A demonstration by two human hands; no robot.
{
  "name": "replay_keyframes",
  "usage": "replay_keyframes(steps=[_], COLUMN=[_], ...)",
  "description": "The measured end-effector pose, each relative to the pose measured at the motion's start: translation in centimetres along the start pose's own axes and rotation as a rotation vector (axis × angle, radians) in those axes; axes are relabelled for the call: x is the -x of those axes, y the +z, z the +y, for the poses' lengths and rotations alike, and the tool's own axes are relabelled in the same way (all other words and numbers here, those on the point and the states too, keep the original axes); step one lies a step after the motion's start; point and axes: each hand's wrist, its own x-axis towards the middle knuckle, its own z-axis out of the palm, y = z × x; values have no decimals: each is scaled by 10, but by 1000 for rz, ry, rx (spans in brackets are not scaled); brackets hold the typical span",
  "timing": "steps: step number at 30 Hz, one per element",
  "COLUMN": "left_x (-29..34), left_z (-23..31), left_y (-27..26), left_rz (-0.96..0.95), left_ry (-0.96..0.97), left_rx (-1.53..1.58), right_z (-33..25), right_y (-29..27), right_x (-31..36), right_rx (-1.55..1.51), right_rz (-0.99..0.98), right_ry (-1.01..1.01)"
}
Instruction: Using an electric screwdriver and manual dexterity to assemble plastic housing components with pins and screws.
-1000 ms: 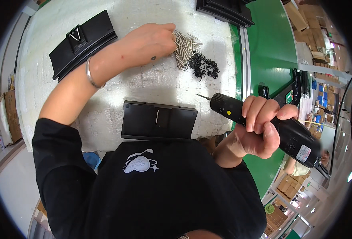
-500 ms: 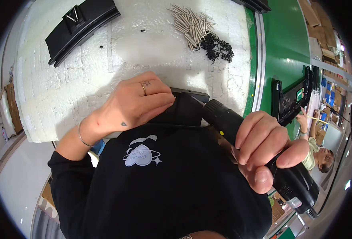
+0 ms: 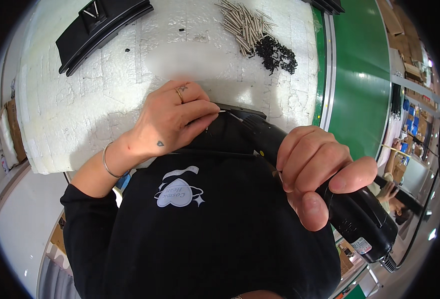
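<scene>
My right hand (image 3: 319, 172) is wrapped around a black electric screwdriver (image 3: 362, 224), its cord leaving the rear end. The driver's thin bit points left, its tip close to the fingertips of my left hand (image 3: 175, 117). Those fingers are pinched together, and a small silver pin (image 3: 223, 110) shows at their tips; most of it is hidden. Under both hands, against my body, lies a black plastic part (image 3: 225, 134) with a straight far edge. My left hand covers its left portion.
A padded white work surface (image 3: 100, 99) holds a pile of silver pins (image 3: 245, 27) and a heap of small black screws (image 3: 275, 54). A curved black part (image 3: 97, 30) lies far left. A green conveyor (image 3: 357, 89) runs along the right, with another person (image 3: 392, 194) beyond it.
The screwdriver and my right hand have moved slightly left and up, bringing the bit nearer my left fingertips. The black frame on the green belt has gone from its place.
</scene>
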Motion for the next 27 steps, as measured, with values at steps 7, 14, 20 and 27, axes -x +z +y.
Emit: replay_keyframes(steps=[7,14,20,27], left_x=[-1,-1,3,6], left_z=[-1,0,1,9], left_y=[2,3,4,2], left_rz=[-4,-1,-6,-47], left_ry=[0,9,10,39], left_rx=[20,59,31,-33], right_z=[2,-4,3,4], right_y=[3,2,10,16], right_x=[-5,-34,-30,-27], right_rx=[2,56,31,57], right_rz=[-9,-267,-186,-217], right_ry=[33,140,151,131])
